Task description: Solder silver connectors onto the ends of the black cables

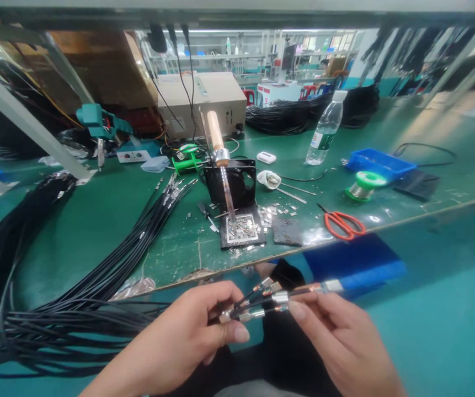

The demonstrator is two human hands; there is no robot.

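My left hand is closed around several black cables whose ends carry silver metal connectors. The cables run out of the left side of my hand toward a large bundle. One cable end is pinched between the thumb and fingers of my right hand, its metal connector sticking out to the right. Other connector ends fan out between my two hands, in front of the bench edge and above my lap. My palms and some fingers are hidden from view.
A soldering iron leans over a scrap-littered tray, with a black fan behind it. Orange-handled scissors, a solder spool, a blue tray and a water bottle stand to the right. More cables lie left.
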